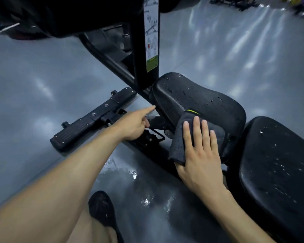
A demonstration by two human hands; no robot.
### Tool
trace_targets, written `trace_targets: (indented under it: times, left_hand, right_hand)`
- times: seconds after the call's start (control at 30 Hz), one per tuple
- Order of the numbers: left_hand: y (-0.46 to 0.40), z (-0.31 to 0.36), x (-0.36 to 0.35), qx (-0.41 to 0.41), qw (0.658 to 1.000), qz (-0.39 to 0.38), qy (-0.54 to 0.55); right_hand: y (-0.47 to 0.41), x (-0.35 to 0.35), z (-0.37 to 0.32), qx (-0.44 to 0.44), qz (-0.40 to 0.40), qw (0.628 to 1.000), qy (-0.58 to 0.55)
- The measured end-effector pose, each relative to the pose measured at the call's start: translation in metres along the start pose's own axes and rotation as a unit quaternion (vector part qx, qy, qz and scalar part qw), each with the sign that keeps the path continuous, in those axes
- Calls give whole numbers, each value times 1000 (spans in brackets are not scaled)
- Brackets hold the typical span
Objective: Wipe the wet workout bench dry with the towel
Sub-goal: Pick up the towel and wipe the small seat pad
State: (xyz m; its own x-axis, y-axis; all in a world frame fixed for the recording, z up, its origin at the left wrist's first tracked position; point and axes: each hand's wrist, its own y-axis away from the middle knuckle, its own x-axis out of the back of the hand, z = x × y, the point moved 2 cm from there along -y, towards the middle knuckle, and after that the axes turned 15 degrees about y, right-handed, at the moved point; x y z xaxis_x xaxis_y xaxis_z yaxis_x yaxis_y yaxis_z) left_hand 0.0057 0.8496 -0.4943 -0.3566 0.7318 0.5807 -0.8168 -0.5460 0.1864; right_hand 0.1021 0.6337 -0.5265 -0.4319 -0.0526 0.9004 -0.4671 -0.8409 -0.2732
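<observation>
Glossy grey floor (42, 72) with a water puddle (144, 193), a black shoe (102, 207) beside it, and an instruction sticker (151, 32) on a black upright post (139, 55).

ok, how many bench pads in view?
2. The seat pad sits mid-frame below the upright post, and the right hand presses the towel flat on its near edge. The second pad lies at right, cut off by the frame. Both beaded with water.

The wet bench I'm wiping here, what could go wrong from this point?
1. The puddle on the floor lies right by your shoe; you could slip.
2. The towel under your right hand looks small, and droplets cover both the seat pad and the back pad; it may only smear water.
</observation>
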Motion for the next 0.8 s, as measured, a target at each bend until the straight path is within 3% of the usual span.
trace_targets:
  times: [0.2,0.33,0.57,0.7,0.8]
  left_hand:
    - [-1,-20,18,-10,999,49,14]
    - [-3,-21,30,-28,994,104,5]
    - [-20,-24,42,-94,987,128,35]
    - [-32,-24,45,-105,982,151,37]
    - [-39,-25,43,-97,981,166,24]
  right_hand:
    - [-75,7,-40,29,-5,999,35]
    - [-156,14,-50,16,-3,1000,-20]
    - [-65,6,-16,108,11,994,-26]
    - [-115,7,-22,137,17,990,-20]
    - [-189,8,-11,99,-30,988,-116]
